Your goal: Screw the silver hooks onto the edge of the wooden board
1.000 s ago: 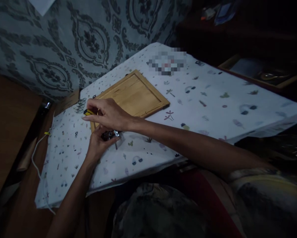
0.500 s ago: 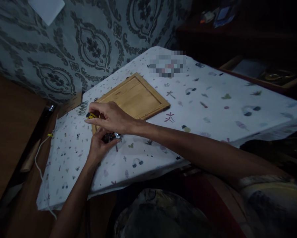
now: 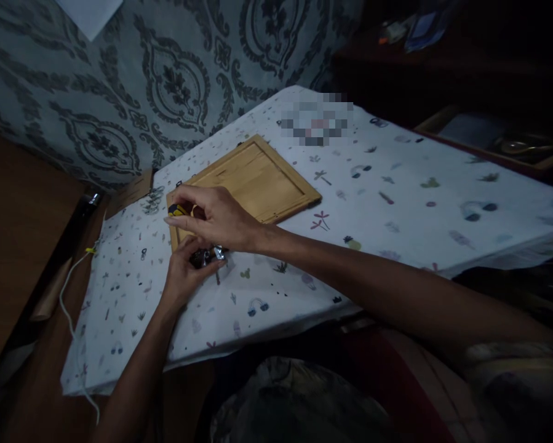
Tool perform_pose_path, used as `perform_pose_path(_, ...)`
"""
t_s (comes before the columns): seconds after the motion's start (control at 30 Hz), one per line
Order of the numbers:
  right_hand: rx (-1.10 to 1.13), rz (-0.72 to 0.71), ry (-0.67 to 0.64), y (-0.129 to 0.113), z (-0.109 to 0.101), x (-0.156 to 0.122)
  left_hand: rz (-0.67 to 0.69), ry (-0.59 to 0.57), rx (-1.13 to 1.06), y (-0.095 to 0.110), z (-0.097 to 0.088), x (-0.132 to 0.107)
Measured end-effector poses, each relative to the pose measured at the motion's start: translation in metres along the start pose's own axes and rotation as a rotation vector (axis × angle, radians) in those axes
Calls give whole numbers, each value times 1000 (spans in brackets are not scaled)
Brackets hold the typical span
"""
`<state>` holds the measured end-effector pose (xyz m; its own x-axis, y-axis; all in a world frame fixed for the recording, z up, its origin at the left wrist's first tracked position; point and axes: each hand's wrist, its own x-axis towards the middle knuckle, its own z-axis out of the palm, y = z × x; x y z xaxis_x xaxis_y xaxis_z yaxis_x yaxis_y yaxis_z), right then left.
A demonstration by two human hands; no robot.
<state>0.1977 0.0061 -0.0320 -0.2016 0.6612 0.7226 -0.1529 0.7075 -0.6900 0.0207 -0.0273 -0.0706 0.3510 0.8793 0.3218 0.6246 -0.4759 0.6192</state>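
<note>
A light wooden panel [image 3: 262,172] with a raised frame, like a cabinet door, lies flat on the cloth-covered table. My right hand [image 3: 223,215] is closed around the yellow-and-black handle of a screwdriver [image 3: 177,210], over the panel's near left corner; its shaft is hidden. Just below, my left hand [image 3: 183,267] has fingers and thumb curled around a shiny metal hinge [image 3: 218,251] at the panel's near edge. Shadow and fingers cover most of the hinge, so its contact with the panel cannot be made out.
A patterned white tablecloth [image 3: 304,264] covers the table. A brown cardboard piece [image 3: 129,194] lies at the left back, by the wallpapered wall. A white cable [image 3: 68,307] hangs at the left edge. An open drawer [image 3: 488,138] is at the right back.
The view has shifted slightly. Both hands stay at the same corner of the panel, with the right hand still on the screwdriver and the left at the hinge.
</note>
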Motion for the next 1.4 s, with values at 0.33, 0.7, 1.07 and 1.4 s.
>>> perform_pose_path(0.33, 92, 149, 169, -5, -7, -1, -39, -52, 13, -3, -2, -2)
perform_pose_path(0.7, -1, 135, 162, -3, -10, -4, -38, -64, 24, -3, -4, -3)
perform_pose_path(1.07, 11, 166, 158, -1, -9, -4, -51, -69, 21, -2, -4, -3)
perform_pose_path(1.4, -17, 135, 181, -2, -10, -4, -44, -77, 15, -2, -4, -2)
